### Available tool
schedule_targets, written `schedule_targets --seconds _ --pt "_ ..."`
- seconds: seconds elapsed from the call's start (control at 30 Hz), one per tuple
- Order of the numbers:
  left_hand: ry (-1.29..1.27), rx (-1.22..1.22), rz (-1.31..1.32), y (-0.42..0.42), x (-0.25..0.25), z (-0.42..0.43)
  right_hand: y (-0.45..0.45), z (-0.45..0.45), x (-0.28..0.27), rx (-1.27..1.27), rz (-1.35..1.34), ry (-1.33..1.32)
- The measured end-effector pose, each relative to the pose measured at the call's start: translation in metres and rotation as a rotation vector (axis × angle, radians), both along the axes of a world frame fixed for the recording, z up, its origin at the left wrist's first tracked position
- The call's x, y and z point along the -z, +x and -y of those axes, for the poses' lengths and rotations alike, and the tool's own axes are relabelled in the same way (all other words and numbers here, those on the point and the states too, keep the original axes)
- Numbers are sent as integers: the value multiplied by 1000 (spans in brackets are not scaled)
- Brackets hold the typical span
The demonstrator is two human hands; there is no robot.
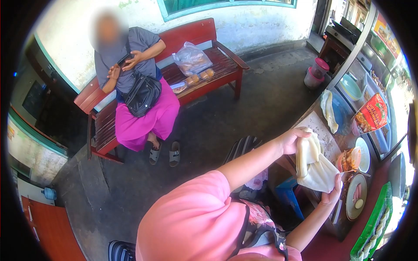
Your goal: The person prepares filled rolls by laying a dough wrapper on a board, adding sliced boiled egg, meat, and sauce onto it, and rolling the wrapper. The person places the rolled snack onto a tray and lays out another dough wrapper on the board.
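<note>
A pale, thin, folded sheet (314,167), dough-like in look, hangs in the air between my two hands. My left hand (294,140) grips its upper left edge, and my right hand (332,190) holds its lower right corner. Under and behind the sheet lies a light board (320,130) on the work table. To the right are an orange-red filling in an open pack (348,160), a white bowl (363,152) and a plate (355,204) with an egg and pink slices.
A red mayonnaise pack (371,114) and a blue tray (342,108) stand farther back. A green tray (373,226) holds pale rolled pieces at the right. Across the floor, a seated person (139,74) holds a phone on a red bench (185,37) with bagged food.
</note>
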State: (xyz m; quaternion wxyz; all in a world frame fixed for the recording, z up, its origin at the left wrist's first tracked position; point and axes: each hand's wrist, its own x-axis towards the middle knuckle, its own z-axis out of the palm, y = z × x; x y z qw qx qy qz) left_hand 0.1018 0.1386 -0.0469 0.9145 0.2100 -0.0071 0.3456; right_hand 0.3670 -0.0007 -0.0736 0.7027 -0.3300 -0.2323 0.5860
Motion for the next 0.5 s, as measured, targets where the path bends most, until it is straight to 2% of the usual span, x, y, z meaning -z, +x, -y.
schedule_targets --seconds 0.5 --pt "-11 -2 9 1 1 0 -9 1 -10 -2 45 7"
